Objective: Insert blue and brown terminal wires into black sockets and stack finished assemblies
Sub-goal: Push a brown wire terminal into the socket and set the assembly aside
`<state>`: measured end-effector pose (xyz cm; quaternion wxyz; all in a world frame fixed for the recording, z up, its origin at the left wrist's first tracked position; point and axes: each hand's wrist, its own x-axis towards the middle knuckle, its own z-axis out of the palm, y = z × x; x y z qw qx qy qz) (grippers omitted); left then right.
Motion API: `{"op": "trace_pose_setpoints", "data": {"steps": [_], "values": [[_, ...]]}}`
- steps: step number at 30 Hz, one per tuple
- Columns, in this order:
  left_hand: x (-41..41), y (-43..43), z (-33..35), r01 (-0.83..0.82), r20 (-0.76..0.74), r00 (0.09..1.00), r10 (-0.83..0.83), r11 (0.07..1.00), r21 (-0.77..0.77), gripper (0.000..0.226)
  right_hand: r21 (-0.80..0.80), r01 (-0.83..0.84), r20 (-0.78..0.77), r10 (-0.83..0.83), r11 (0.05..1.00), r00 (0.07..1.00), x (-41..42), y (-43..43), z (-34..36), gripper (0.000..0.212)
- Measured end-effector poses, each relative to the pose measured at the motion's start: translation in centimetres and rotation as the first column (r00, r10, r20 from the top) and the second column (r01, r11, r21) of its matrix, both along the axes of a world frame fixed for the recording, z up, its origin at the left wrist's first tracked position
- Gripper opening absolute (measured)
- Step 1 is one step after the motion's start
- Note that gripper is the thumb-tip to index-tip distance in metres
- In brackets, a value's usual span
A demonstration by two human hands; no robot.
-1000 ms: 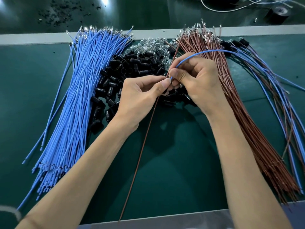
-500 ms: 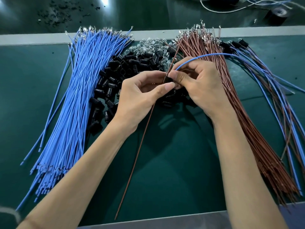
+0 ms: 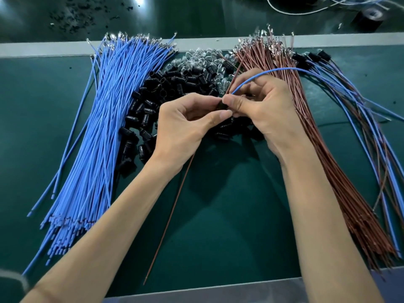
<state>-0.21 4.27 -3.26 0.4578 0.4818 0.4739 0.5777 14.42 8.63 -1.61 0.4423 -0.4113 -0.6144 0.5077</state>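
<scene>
While left hand (image 3: pixel 185 125) pinches a black socket (image 3: pixel 221 106), right hand (image 3: pixel 269 108) pinches a blue wire (image 3: pixel 273 69).

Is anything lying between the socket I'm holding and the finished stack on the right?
Yes: the brown wire bundle lies flat between the socket in your left hand and the finished stack; lifting over it should probably clear it.

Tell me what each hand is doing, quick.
Left hand: closed, pinching a black socket.
Right hand: closed, pinching the blue wire at that socket.
</scene>
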Motion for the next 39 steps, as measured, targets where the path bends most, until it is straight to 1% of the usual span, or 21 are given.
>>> {"op": "trace_pose_setpoints", "data": {"steps": [1,3,5,7,12,15,18,24,26,29,31,35,39], "values": [[0.0,0.0,0.0,-0.004,0.004,1.000,0.004,1.000,0.003,0.018,-0.028,0.001,-0.042,-0.002,1.000,0.999,0.0,0.0,0.0,0.021],[0.0,0.0,-0.1,-0.013,0.016,1.000,0.012,1.000,0.007,0.018,-0.056,-0.027,-0.079,0.022,0.998,0.997,0.2,0.0,0.1,0.019],[0.1,0.1,-0.2,-0.019,0.031,0.999,0.018,1.000,0.004,0.018,-0.076,-0.071,-0.093,0.064,0.995,0.994,0.7,0.0,0.3,0.014],[0.2,0.2,-0.2,-0.022,0.031,0.999,0.022,1.000,0.003,0.019,-0.079,-0.081,-0.079,0.074,0.994,0.994,1.1,0.0,0.4,0.013],[0.4,0.2,-0.5,-0.023,-0.013,1.000,0.023,1.000,0.001,0.019,0.027,-0.015,0.071,0.013,1.000,0.997,0.7,0.0,0.4,0.022],[0.4,0.2,-0.5,-0.036,-0.019,0.999,0.036,0.999,-0.007,0.019,0.086,0.032,0.134,-0.044,0.996,0.990,0.3,0.0,0.4,0.018],[0.4,0.2,-0.5,-0.060,-0.023,0.998,0.060,0.998,-0.008,0.018,0.137,0.066,0.169,-0.089,0.988,0.982,0.0,-0.2,0.3,0.016],[0.5,0.0,-0.3,-0.097,-0.035,0.995,0.097,0.995,-0.006,0.020,0.204,0.061,0.238,-0.110,0.977,0.965,-0.1,-0.1,0.2,0.017],[0.5,0.0,-0.1,-0.099,-0.052,0.994,0.099,0.995,-0.008,0.022,0.206,0.064,0.241,-0.114,0.977,0.964,0.0,0.0,0.2,0.019],[0.4,0.0,0.0,-0.077,-0.056,0.996,0.076,0.997,-0.028,0.021,0.196,0.067,0.183,-0.104,0.978,0.978,-0.2,0.0,0.3,0.021],[0.4,0.0,0.1,-0.052,-0.073,0.996,0.048,0.998,-0.043,0.020,0.216,0.073,0.159,-0.109,0.974,0.981,-0.4,-0.1,0.3,0.018],[0.4,0.0,0.3,-0.026,-0.051,0.998,0.024,0.999,-0.026,0.017,0.265,0.078,0.163,-0.124,0.961,0.979,-0.5,-0.1,0.2,0.010],[0.2,0.0,0.2,-0.033,-0.047,0.998,0.032,0.999,-0.001,0.019,0.285,0.068,0.206,-0.131,0.956,0.970,-0.8,-0.3,0.1,0.009]]}}
